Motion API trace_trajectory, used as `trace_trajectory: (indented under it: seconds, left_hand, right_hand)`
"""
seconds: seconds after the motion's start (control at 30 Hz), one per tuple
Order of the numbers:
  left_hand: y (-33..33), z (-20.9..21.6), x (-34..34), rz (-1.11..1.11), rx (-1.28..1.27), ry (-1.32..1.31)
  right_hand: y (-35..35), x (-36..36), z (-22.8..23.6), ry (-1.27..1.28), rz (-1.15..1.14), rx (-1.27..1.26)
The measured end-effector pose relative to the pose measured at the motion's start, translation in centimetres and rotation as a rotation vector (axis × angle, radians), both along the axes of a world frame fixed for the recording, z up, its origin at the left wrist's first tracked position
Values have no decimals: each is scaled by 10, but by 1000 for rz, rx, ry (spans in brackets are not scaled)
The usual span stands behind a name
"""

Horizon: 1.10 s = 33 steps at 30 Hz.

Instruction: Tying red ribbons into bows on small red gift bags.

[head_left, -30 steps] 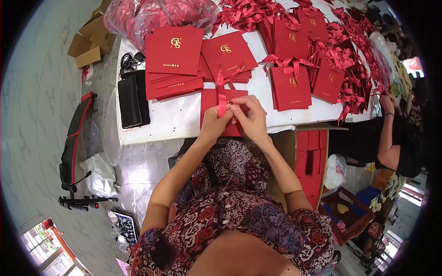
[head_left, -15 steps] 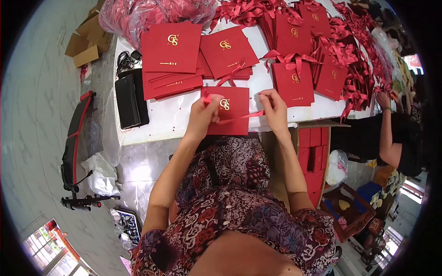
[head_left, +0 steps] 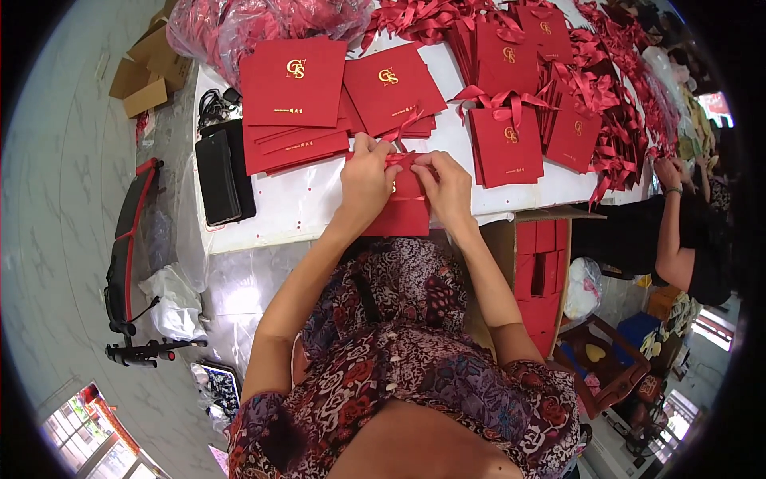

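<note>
A flat red paper gift bag (head_left: 403,222) with gold print lies at the table's near edge, straight ahead of me. My left hand (head_left: 367,182) is closed at its upper left part, fingers pinching a red ribbon (head_left: 408,197). From the other side my right hand (head_left: 447,188) pinches the same ribbon near the bag's top edge. The hands almost meet and cover much of the bag's upper half. Just beyond them, a loose ribbon (head_left: 408,126) lies over a stack of red bags (head_left: 391,84). Another stack of bags (head_left: 294,84) sits to its left.
Bags with tied ribbons (head_left: 511,152) stand in groups at the right. A black phone (head_left: 219,177) lies at the table's left edge beside a cable. An open carton (head_left: 568,263) of red items stands below the table edge. A co-worker's arm (head_left: 669,231) shows at far right.
Both hands have moved up to the bag's top edge and closer together. My right hand has come left and now meets the ribbon; it was to the right of the bag before.
</note>
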<state>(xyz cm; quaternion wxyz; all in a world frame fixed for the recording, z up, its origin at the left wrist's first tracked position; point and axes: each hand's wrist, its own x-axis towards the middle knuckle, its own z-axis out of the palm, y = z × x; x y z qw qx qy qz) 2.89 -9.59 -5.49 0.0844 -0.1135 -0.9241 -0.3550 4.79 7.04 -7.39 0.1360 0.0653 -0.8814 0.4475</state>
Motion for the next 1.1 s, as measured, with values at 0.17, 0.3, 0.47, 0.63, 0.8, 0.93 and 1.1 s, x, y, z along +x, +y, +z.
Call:
trace_trajectory:
  seconds: [0.17, 0.3, 0.47, 0.63, 0.8, 0.93, 1.1]
  left_hand:
    - [2, -5, -1, -47, 90, -87]
    - [2, -12, -2, -42, 132, -141]
    - [0, -21, -5, -60, 369, -309]
    - [4, -14, -2, -72, 379, -398]
    - [-5, -31, -3, -139, 556, -425]
    - [-11, -10, -7, -148, 685, -702]
    - [-14, -5, -5, -129, 743, -850]
  right_hand:
    - [-2, 0, 2, -42, 32, -47]
    - [-4, 2, 6, -188, -10, -101]
    - [1, -3, 11, -205, 9, -74]
    - [-5, 0, 15, -123, -41, 22]
    - [0, -1, 14, -281, 29, -131]
    - [-3, 3, 9, -151, 31, -93]
    - [-7, 10, 13, -86, 86, -149]
